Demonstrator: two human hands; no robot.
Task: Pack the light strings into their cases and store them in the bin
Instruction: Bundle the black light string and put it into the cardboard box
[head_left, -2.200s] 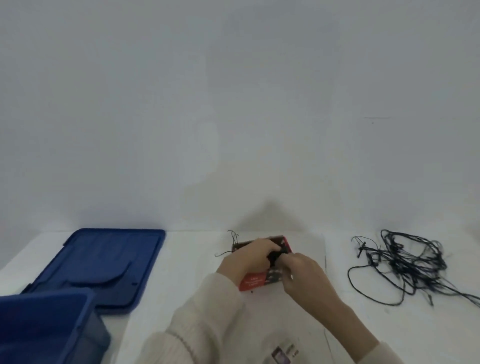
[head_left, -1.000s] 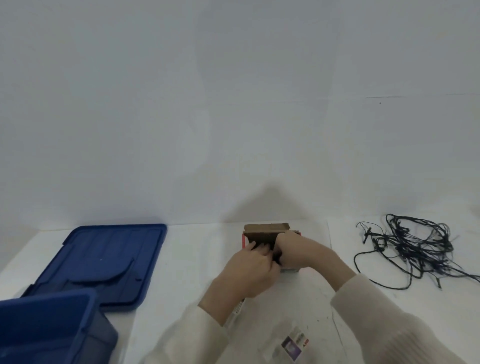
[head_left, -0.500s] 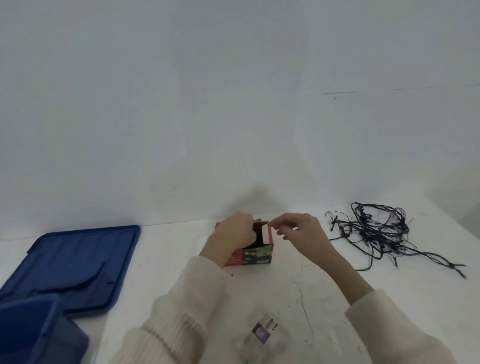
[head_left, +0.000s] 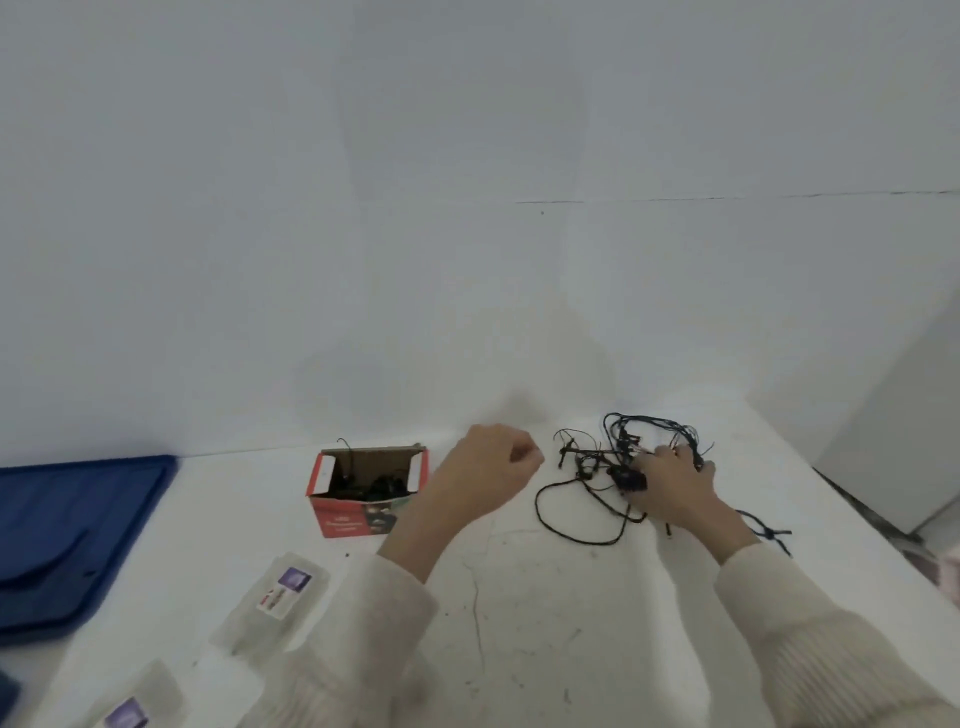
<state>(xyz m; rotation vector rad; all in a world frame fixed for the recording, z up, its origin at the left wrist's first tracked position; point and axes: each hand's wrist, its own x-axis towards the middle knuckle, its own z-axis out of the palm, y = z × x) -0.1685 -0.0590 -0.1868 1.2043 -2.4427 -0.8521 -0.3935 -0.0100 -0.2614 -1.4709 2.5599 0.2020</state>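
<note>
Head view: right hand (head_left: 670, 486) grasps the tangled string (head_left: 626, 475) at the far edge of the bench (head_left: 545, 597); left hand (head_left: 485, 473) clenched, empty. Lifting may tighten knots, I think.

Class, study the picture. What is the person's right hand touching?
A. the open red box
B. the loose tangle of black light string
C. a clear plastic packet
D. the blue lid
B: the right hand lies on the loose tangle of black light string, to the right of the open red box.
</note>
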